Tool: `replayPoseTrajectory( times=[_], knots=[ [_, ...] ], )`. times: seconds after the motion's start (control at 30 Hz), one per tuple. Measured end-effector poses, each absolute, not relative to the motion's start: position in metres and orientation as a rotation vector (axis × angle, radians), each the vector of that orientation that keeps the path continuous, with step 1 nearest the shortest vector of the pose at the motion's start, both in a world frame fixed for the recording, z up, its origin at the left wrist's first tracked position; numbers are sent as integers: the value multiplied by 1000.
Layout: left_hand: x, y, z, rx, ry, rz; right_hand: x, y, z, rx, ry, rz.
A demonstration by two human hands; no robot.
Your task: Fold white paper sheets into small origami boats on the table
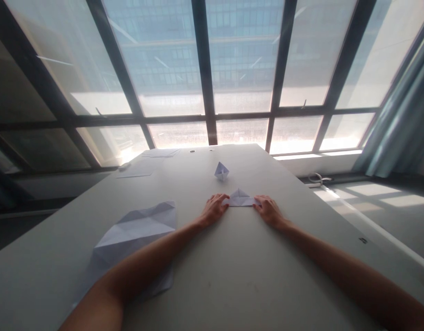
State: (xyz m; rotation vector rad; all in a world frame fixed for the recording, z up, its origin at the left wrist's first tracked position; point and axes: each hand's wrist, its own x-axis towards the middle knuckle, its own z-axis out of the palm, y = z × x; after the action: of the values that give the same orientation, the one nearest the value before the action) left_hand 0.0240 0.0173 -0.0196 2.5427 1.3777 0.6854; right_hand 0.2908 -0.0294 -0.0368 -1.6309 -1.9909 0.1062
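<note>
A small sheet of white paper (240, 197), folded into a triangle with a band along its lower edge, lies on the table between my hands. My left hand (214, 208) grips its left end, thumb and fingers pinched together. At the right end, my right hand (268, 209) pinches the band in the same way. Just beyond stands a folded paper boat (222, 171), touched by neither hand. A large creased sheet of paper (134, 230) lies to the left, partly hidden under my left forearm.
The white table (212, 276) stretches away towards tall windows (242, 59). Flat paper sheets (138, 169) lie at its far left. A blue curtain (398, 110) hangs at the right, and a white cable (317, 178) lies beyond the table's right edge.
</note>
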Motion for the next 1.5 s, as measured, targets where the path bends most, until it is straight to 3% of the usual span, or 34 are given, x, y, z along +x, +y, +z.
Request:
replayPoseTrajectory(
  times=[0.43, 1.13, 1.5],
  knots=[
    [21, 22, -20, 2448, 1189, 800, 290, -33, -34, -1410, -1948, 262],
    [21, 15, -18, 2433, 879, 873, 289, -28, -39, -1492, -1965, 225],
    [24, 23, -25, 2474, 1138, 769, 287, -35, -30, -1235, -1969, 355]
  ],
)
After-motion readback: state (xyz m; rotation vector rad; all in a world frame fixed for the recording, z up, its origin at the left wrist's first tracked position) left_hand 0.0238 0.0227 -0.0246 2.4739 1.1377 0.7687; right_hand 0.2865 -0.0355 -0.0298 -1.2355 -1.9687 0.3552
